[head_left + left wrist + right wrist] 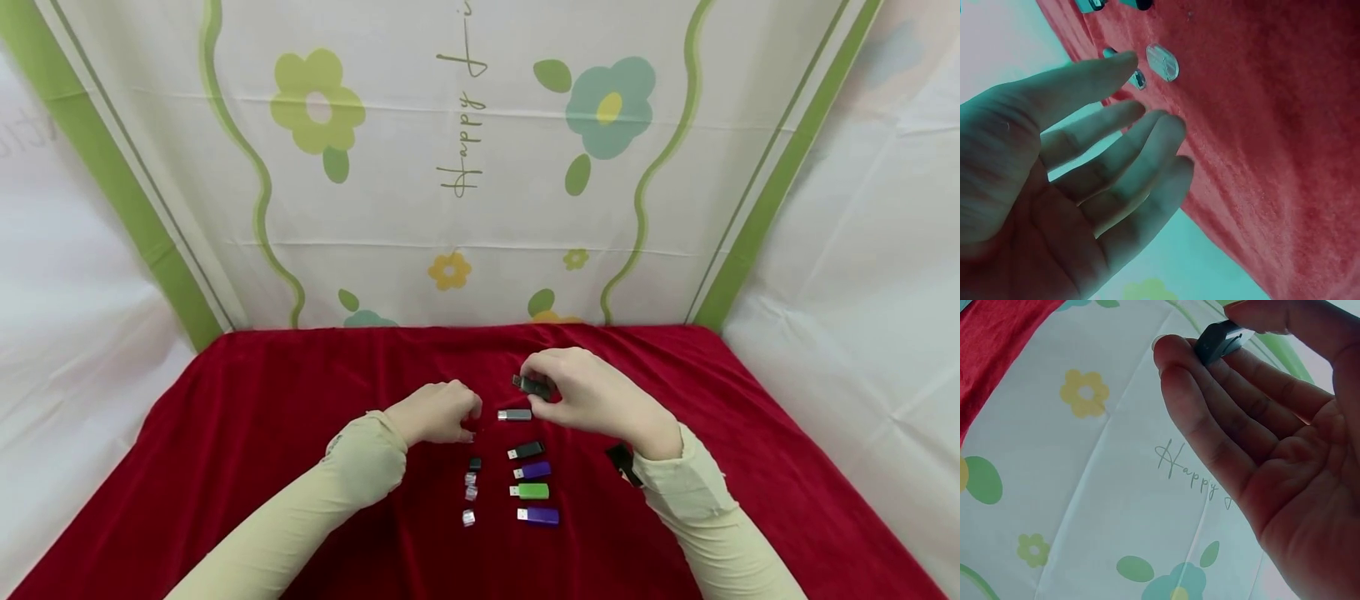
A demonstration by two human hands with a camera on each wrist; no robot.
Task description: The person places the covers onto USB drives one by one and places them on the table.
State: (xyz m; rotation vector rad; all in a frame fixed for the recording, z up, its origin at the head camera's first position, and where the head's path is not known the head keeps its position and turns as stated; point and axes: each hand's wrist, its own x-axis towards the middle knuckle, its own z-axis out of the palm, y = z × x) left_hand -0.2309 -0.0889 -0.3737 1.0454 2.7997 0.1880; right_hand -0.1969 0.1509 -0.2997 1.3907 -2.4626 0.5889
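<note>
My right hand pinches a black USB flash drive between thumb and fingertips, its plug end pointing left. In the right wrist view the same dark drive shows at the fingertips. My left hand is over the cloth across from it, fingers loosely bent. Nothing lies between these fingers in the left wrist view, where a clear cap is on the cloth beyond the thumb tip. Just below the right hand lies a grey USB flash drive, uncapped, plug to the left.
Nearer me, a column holds a black drive, a purple drive, a green drive and another purple drive. Left of them lie a black cap and several clear caps. Red cloth covers the table.
</note>
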